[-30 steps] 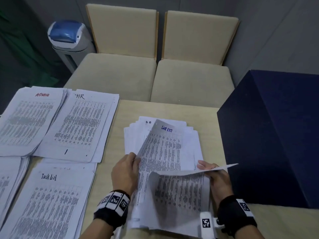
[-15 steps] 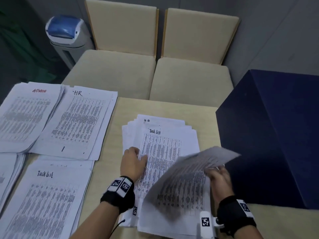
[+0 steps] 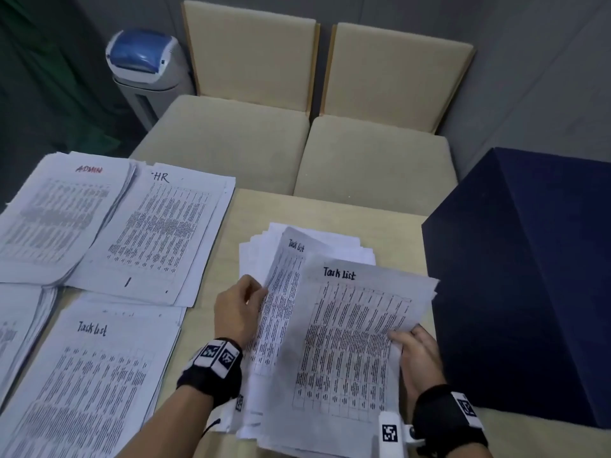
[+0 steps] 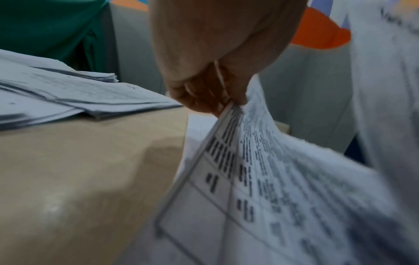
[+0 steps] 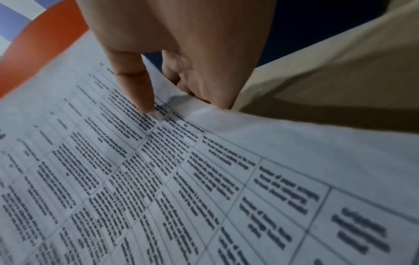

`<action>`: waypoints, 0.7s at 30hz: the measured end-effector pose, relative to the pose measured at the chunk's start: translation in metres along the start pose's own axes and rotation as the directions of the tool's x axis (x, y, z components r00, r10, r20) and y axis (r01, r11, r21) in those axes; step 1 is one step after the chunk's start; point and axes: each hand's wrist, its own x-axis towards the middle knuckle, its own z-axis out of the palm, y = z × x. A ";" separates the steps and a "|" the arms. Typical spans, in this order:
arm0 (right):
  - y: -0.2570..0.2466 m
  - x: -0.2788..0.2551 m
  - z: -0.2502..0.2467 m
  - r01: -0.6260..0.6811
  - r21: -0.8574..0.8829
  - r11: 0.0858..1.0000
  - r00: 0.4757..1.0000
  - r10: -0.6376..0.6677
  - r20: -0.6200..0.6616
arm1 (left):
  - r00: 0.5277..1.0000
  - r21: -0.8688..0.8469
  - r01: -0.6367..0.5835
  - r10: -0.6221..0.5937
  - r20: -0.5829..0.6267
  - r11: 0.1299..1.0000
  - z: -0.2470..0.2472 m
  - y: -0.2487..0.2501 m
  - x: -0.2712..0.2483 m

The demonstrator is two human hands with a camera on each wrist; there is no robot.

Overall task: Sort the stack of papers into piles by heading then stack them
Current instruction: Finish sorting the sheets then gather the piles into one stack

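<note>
An unsorted stack of papers [image 3: 330,246] lies fanned on the table's middle. My right hand [image 3: 415,352] pinches the right edge of a lifted "Task List" sheet [image 3: 350,342], thumb on top [image 5: 140,93]. My left hand [image 3: 238,309] pinches the left edge of a second "Task list" sheet [image 3: 284,292] and lifts it off the stack [image 4: 260,161]. Sorted piles lie to the left: ADMIN [image 3: 56,219], HR [image 3: 158,233] and Task list [image 3: 92,385].
A tall dark blue box [image 3: 529,285] stands on the table just right of my right hand. Another pile [image 3: 16,332] lies at the far left edge. Two beige chairs [image 3: 297,143] and a bin [image 3: 145,67] stand beyond the wooden table [image 3: 211,342].
The right hand turned its curled sheet face up, showing its "Task List" heading. The left hand went from resting on the stack to pinching and lifting the following sheet's left edge.
</note>
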 end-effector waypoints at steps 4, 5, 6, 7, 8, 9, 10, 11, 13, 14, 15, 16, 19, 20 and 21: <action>-0.005 0.002 0.008 -0.005 0.061 0.998 1.000 0.003 0.029 | 0.978 -0.450 -0.007 0.099 0.182 0.893 -0.020 0.028 -0.006; -0.005 0.007 0.009 -0.009 0.088 0.996 0.999 0.005 0.038 | 0.963 -0.504 -0.009 0.144 0.229 0.863 -0.024 0.033 -0.007; -0.006 0.011 0.010 0.000 0.120 0.993 0.999 -0.005 0.042 | 0.940 -0.551 0.005 0.184 0.288 0.835 -0.029 0.040 -0.009; -0.007 0.015 0.011 0.002 0.163 0.987 0.999 -0.010 0.050 | 0.910 -0.587 0.049 0.206 0.359 0.808 -0.032 0.044 -0.010; -0.008 0.019 0.012 -0.005 0.197 0.980 0.998 -0.009 0.066 | 0.874 -0.611 0.109 0.218 0.435 0.784 -0.035 0.048 -0.012; -0.010 0.019 0.014 -0.010 0.216 0.976 0.995 -0.011 0.095 | 0.834 -0.611 0.162 0.224 0.505 0.775 -0.037 0.049 -0.013; -0.015 0.017 0.017 -0.008 0.207 0.978 0.993 -0.016 0.114 | 0.793 -0.596 0.211 0.221 0.568 0.775 -0.039 0.051 -0.015; -0.018 0.013 0.019 0.003 0.200 0.980 0.993 -0.026 0.112 | 0.759 -0.573 0.244 0.214 0.615 0.783 -0.040 0.051 -0.016; -0.021 0.008 0.020 -0.028 0.194 0.981 0.995 0.008 0.104 | 0.736 -0.550 0.329 0.156 0.658 0.767 -0.038 0.051 -0.017; -0.018 0.008 0.018 -0.035 0.191 0.981 0.996 0.020 0.083 | 0.743 -0.534 0.394 0.082 0.664 0.748 -0.035 0.051 -0.016; -0.015 0.011 0.016 -0.050 0.182 0.982 0.997 0.037 0.073 | 0.756 -0.509 0.440 0.001 0.655 0.740 -0.032 0.049 -0.014; -0.013 0.012 0.014 -0.067 0.161 0.985 0.996 0.055 0.075 | 0.766 -0.480 0.461 -0.062 0.640 0.747 -0.029 0.048 -0.012; -0.011 0.009 0.015 -0.142 0.203 0.969 0.987 0.122 0.109 | 0.742 -0.375 0.432 -0.087 0.665 0.820 -0.020 0.050 -0.009; -0.012 0.007 0.017 -0.117 0.200 0.973 0.990 0.099 0.099 | 0.718 -0.358 0.423 -0.067 0.693 0.832 -0.019 0.052 -0.009; -0.013 0.006 0.020 -0.092 0.196 0.976 0.994 0.076 0.084 | 0.697 -0.355 0.417 -0.043 0.716 0.837 -0.018 0.052 -0.010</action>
